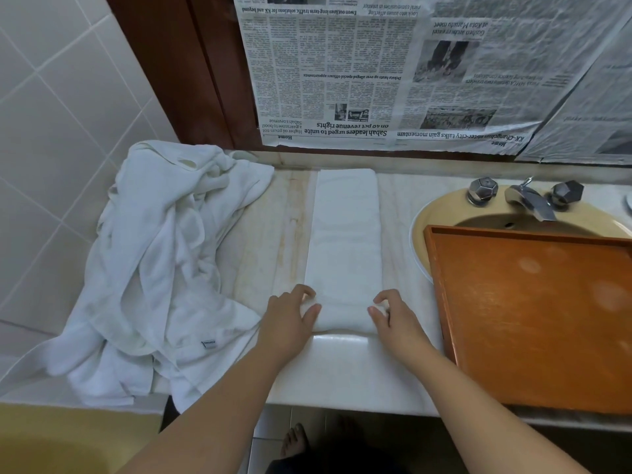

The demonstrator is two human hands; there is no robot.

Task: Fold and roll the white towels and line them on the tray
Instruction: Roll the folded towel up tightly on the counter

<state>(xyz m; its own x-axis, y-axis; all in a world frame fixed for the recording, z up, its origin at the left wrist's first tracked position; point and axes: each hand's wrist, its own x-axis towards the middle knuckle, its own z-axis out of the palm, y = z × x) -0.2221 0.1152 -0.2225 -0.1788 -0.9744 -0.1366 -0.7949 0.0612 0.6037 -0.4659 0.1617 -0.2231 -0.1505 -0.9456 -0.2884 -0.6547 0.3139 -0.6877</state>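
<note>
A white towel (345, 234) lies folded into a long narrow strip on the marble counter, running from the back wall toward me. Its near end is turned into a small roll. My left hand (290, 319) grips the left end of that roll, fingers curled over it. My right hand (393, 319) grips the right end the same way. A heap of loose white towels (160, 261) lies to the left. The orange wooden tray (533, 319) sits at the right, partly over the sink, with nothing on it.
A beige sink (441, 213) with a chrome tap (530, 200) and two knobs is at the back right. Newspaper (376, 70) covers the wall behind. White tiles (51, 131) line the left wall. The counter's front edge (342, 398) is near me.
</note>
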